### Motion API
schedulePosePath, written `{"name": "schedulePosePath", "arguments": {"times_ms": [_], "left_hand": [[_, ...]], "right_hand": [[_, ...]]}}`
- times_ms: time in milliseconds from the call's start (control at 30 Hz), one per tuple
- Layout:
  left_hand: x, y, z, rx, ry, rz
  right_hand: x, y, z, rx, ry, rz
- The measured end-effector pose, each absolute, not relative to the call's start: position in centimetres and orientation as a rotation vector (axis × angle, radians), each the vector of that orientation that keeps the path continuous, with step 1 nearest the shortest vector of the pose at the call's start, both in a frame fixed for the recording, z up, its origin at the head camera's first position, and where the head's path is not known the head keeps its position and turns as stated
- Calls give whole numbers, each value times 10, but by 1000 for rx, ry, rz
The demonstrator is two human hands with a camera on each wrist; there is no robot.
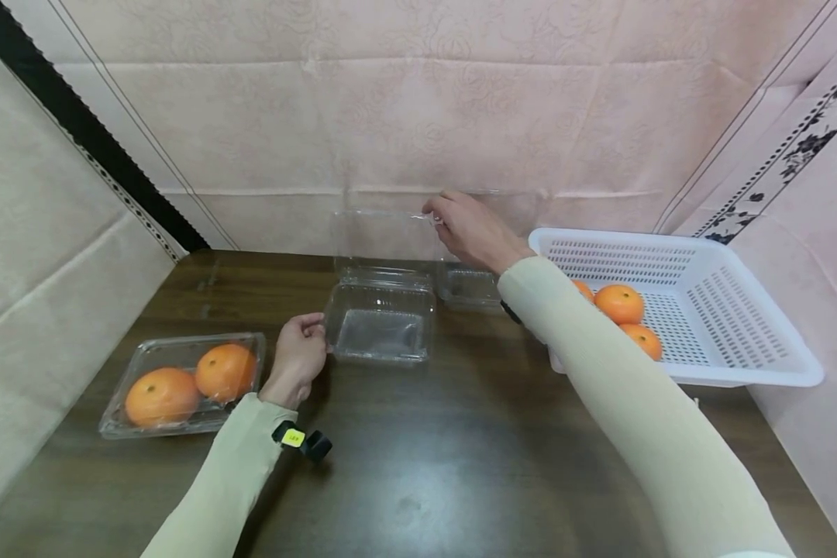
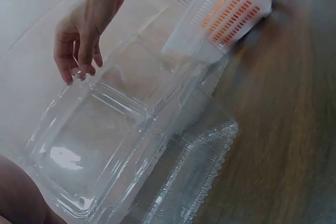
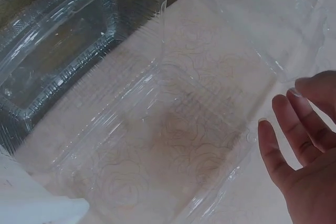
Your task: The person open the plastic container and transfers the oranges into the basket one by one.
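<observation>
An opened clear plastic clamshell box (image 1: 380,329) stands in the middle of the table, its lid (image 1: 384,236) raised at the back. The thumb and fingertips of my right hand (image 1: 474,232) pinch the upper right corner of that lid; the right wrist view shows them (image 3: 304,140) meeting at the plastic edge. My left hand (image 1: 298,355) is at the box's left rim with bent fingers; whether they grip or only touch it is unclear. Only a blurred part of the left hand (image 2: 21,198) shows in its wrist view.
Behind my right hand is another opened clear box (image 1: 467,287). A clear box (image 1: 205,426) with two oranges (image 1: 162,397) sits at the left. On the right, a white perforated basket (image 1: 739,310) holds several oranges (image 1: 619,304), partly behind my right sleeve. A cloth-covered wall (image 1: 390,116) borders the table's back.
</observation>
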State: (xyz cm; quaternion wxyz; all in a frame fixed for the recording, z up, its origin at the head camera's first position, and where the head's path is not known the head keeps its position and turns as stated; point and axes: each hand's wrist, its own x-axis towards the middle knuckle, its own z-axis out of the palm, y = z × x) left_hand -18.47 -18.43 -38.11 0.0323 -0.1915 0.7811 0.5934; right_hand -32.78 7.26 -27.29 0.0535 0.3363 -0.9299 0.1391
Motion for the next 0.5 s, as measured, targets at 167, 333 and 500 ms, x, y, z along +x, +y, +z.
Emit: {"name": "schedulePosePath", "arguments": {"times_ms": [167,333,500], "left_hand": [[-194,-185,-382,-609,2392,1858],[-203,-183,-381,-628,2366,1899],[-214,-181,-381,-651,2359,1929]], "right_hand": [[-336,69,-271,1057,-2850,342],[-346,67,-270,1101,-2820,219],[-350,65,-268,1107,-2830,98]]}}
